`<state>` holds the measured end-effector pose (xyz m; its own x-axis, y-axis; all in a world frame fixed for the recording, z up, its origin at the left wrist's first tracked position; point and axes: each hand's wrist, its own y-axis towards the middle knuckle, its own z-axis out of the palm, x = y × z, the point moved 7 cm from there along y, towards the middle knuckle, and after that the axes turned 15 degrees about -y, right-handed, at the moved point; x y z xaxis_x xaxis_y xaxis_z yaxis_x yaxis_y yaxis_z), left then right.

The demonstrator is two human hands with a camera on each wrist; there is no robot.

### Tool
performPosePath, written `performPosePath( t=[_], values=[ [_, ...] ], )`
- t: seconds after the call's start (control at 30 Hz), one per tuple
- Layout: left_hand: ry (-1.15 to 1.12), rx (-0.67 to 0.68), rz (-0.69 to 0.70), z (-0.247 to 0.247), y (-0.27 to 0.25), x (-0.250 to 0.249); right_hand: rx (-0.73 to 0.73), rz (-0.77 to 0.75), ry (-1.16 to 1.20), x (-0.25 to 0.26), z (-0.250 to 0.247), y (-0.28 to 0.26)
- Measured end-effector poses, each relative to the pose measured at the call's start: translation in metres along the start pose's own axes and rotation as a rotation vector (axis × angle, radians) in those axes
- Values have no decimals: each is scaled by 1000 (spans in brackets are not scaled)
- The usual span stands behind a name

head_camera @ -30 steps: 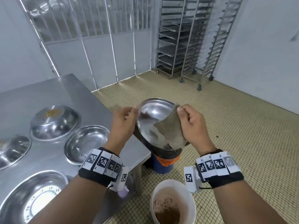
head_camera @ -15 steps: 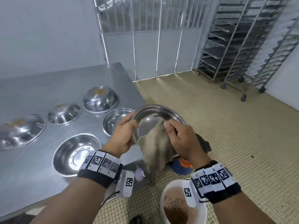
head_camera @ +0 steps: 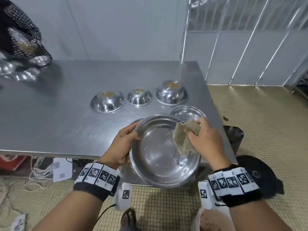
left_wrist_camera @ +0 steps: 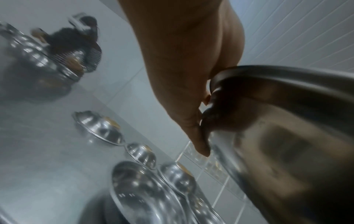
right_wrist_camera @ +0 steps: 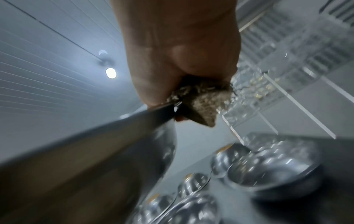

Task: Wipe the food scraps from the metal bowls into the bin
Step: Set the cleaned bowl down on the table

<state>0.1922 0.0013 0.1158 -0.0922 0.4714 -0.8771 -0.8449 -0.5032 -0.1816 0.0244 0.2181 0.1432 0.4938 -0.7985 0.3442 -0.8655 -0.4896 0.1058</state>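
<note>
left hand [head_camera: 122, 144] grips the metal bowl's [head_camera: 160, 157] rim; right hand [head_camera: 204, 140] clutches a rag [head_camera: 181, 139] inside the bowl's right edge.

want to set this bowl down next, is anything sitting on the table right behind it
Yes. Beyond the held bowl, gripped by the left hand, an upright bowl sits on the table near its right edge, and another rim peeks out at the held bowl's far left.

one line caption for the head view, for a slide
Left hand holds a metal bowl while right hand grips a cloth inside it.
</note>
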Motion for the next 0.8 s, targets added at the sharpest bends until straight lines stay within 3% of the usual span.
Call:
performPosePath(
  t=[0.17, 0.3, 0.43, 0.63, 0.8],
  values=[
    [177, -165, 84, -91, 1, -37, 149, -100, 20, 84, 69, 27],
    [551, -247, 220, -171, 22, -73, 193, -140, 6, 161, 122, 54],
    [892, -328, 267, -245, 58, -114, 218, -158, -12, 239, 165, 89],
    [1018, -331, 196, -320, 120, -141, 246, -100, 3, 307, 220, 140],
    [1034, -308, 76, -363, 162, -122, 310, -65, -15, 327, 255, 161]
  ],
)
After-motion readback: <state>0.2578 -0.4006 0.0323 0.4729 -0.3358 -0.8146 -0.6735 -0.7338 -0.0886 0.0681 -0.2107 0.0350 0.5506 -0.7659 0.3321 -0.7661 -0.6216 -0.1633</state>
